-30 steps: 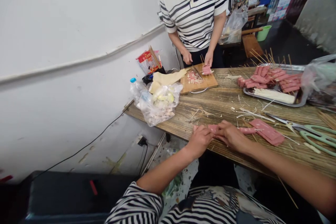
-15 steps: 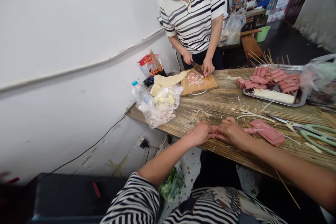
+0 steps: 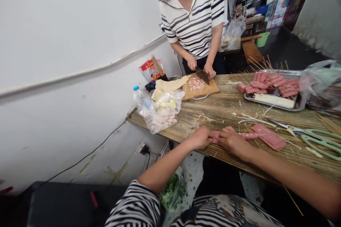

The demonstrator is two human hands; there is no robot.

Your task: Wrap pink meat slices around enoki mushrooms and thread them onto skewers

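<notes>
My left hand [image 3: 202, 137] and my right hand [image 3: 232, 141] are both closed on a pink slice of meat [image 3: 215, 135] at the table's near edge. The fingers hide most of the slice, which looks partly rolled. Just right of my right hand lies a pink roll [image 3: 249, 136] with thin white strands at its end. Beside it rests a stack of flat pink slices [image 3: 269, 137]. White enoki-like strands [image 3: 255, 119] are scattered beyond my right hand. Green-handled scissors [image 3: 301, 131] lie farther right, blades pointing left.
Across the wooden table [image 3: 229, 110], a person in a striped shirt holds a cleaver [image 3: 202, 75] over a cutting board [image 3: 186, 94]. A metal tray [image 3: 301, 104] carries skewered pink rolls [image 3: 266, 81]. Plastic bags [image 3: 162, 117] stand at the left, near a wall [image 3: 66, 42].
My hands stay on the pink slice, with my right fingers laid further over it. The co-worker's cleaver has shifted on the board. The whole view has tilted slightly.
</notes>
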